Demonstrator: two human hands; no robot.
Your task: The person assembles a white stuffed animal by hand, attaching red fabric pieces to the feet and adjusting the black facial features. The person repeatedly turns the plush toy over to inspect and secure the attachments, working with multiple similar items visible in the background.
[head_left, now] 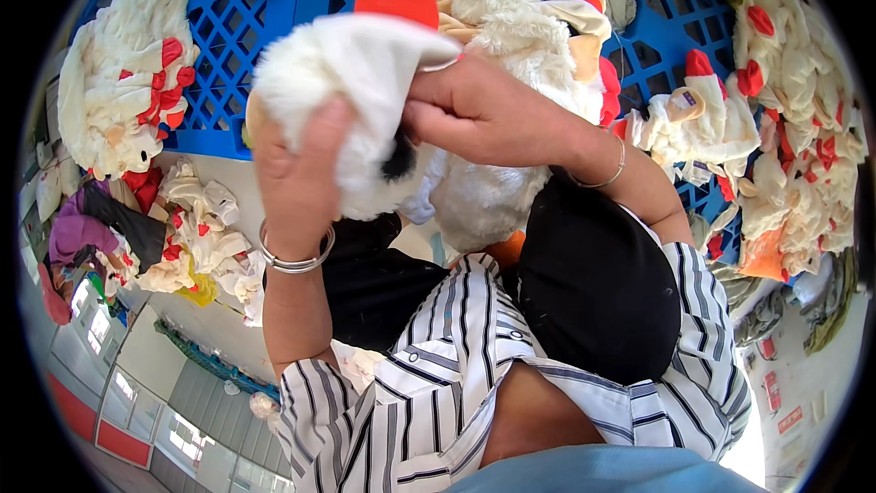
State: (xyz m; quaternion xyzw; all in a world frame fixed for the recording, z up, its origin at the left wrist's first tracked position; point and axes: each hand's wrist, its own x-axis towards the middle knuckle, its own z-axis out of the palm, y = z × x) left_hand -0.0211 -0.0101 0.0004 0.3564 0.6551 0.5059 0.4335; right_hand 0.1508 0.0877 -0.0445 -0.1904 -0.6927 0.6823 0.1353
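Observation:
I hold a white fluffy plush-toy skin [301, 64] up in front of my lap. It has a rounded red piece at its top, a black tuft low on its side and a smooth pale fabric edge. My left hand [306, 160], somewhat blurred, is wrapped round its left side. On the other side, my right hand [484, 110] is closed with thumb and fingers pinching the fabric edge. Behind it lies a heap of similar white plush skins [520, 46] with red, cream and black parts, hanging down toward my knees. My right fingertips are partly hidden.
Blue plastic lattice pallets [237, 46] stand before me. More white and red plush pieces are piled at the left [128, 73] and the right [785, 128]. Another person in purple [82, 224] bends beside plush pieces on the floor [219, 251] at the left.

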